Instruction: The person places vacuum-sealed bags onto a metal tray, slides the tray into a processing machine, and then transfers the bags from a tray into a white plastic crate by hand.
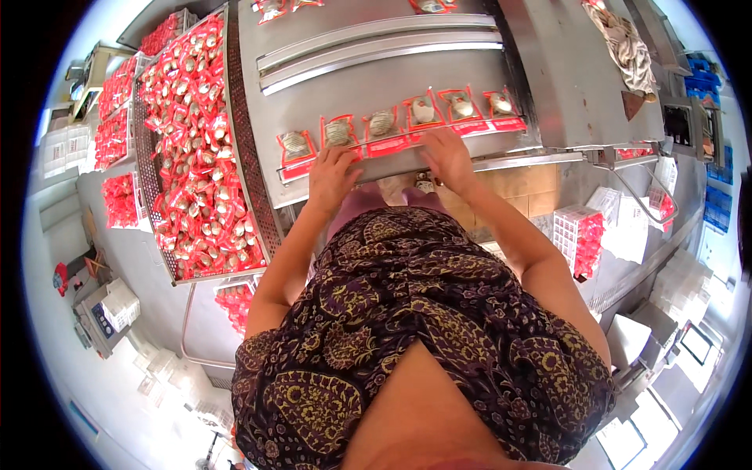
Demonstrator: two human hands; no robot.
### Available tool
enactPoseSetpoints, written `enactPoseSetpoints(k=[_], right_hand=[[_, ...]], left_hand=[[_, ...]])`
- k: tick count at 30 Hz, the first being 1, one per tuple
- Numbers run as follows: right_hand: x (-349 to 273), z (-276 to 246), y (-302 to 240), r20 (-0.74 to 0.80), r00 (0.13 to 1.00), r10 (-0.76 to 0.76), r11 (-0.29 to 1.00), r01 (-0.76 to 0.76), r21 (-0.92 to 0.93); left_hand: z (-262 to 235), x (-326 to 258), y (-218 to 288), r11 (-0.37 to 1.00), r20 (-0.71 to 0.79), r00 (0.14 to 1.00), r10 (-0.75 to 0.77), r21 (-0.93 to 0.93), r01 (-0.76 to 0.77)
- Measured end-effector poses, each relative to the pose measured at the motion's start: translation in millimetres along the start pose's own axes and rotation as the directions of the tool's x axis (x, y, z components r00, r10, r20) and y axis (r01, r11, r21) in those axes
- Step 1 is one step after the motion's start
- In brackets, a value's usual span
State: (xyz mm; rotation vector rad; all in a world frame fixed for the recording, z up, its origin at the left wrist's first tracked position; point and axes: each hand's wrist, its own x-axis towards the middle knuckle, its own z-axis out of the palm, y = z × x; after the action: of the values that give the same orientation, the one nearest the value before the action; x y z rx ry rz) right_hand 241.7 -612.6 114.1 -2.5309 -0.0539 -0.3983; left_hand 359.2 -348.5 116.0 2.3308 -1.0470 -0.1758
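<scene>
Closest to me is the dark, yellow-patterned garment (pixel 407 282), on the near side of the row of six packets (pixel 381 123), which is my landmark. My left hand (pixel 334 171) is at the near edge of that row, by the second packet from its left end; my right hand (pixel 448 159) is at the same edge, by the fourth. I see the hands well apart from each other, fingers bent, but I cannot tell whether they pinch anything. The row lies on the metal tabletop (pixel 313 98), each packet red at its near end with a pale lump inside. To the row's right and lower down, I have a white crate (pixel 565 227) of red packets. Left of the row, a perforated metal bin (pixel 244 129) holds a large heap of similar packets (pixel 196 149). Beyond the row run two metal rails (pixel 384 52), and past those lie a few more packets (pixel 429 6). A crumpled beige cloth (pixel 627 51) is beyond the row's right end.
</scene>
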Motion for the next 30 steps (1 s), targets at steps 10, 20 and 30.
enactPoseSetpoints(k=[10,20,30], right_hand=[[-14.7,-42.8,47.4,-0.003,1.0,-0.006,0.999,0.006,-0.037],[-31.9,-54.7,112.0,0.002,0.999,0.051,0.956,-0.048,-0.29],[-50.6,-86.0,130.8,-0.213,0.965,0.152,0.948,-0.203,-0.244]], left_hand=[[18.7,21.1,67.0,1.0,0.0,1.0,-0.013,0.016,0.013],[36.6,26.8,113.5,0.995,0.009,0.996,-0.086,0.041,0.086],[53.6,33.2,137.4,0.997,0.004,0.999,-0.045,0.062,0.045]])
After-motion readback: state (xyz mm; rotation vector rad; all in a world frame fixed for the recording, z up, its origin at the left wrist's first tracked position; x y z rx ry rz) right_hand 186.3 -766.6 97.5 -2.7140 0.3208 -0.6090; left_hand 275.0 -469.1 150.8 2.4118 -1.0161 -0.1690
